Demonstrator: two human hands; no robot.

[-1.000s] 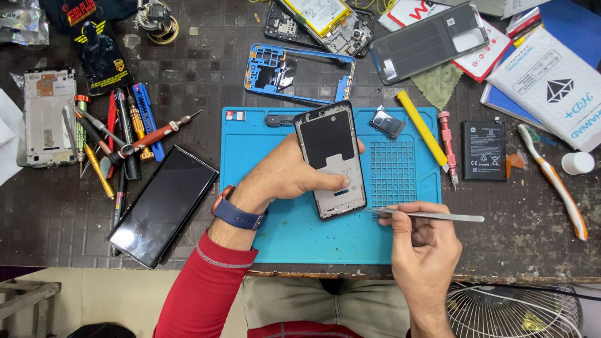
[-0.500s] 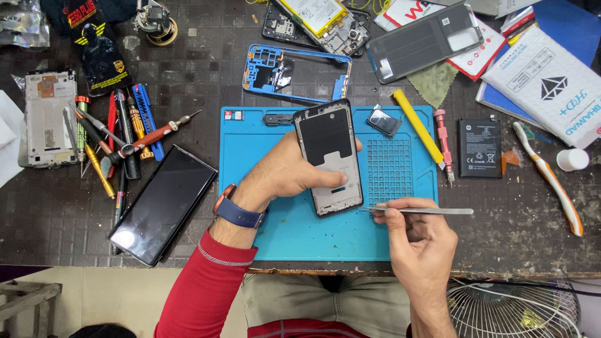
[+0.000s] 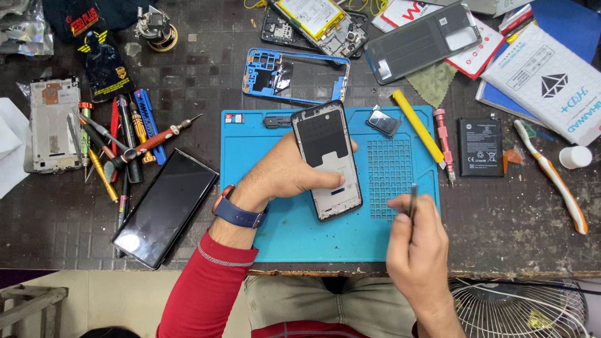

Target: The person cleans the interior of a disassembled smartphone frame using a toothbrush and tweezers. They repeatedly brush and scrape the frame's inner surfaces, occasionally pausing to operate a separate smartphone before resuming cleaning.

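1. My left hand (image 3: pixel 285 172) grips the opened phone frame (image 3: pixel 327 159) from its left side: thumb lies across the lower inner face, fingertips curl round the far right edge. The grip is closed on the frame.
2. The frame is held face-up over the blue repair mat (image 3: pixel 288 231), roughly at the mat's centre, its long axis running away from me and slightly tilted.
3. My right hand (image 3: pixel 418 241) is curled into a loose fist around thin metal tweezers (image 3: pixel 413 199); only the tip shows, poking up above the knuckles. The hand hovers over the mat's right lower corner, just beside the frame, not touching it.
4. Nearby on the bench (image 3: pixel 513 213): a black battery (image 3: pixel 480 147), a yellow pry tool (image 3: pixel 417 125) and a dark phone (image 3: pixel 164 206) left of the mat.
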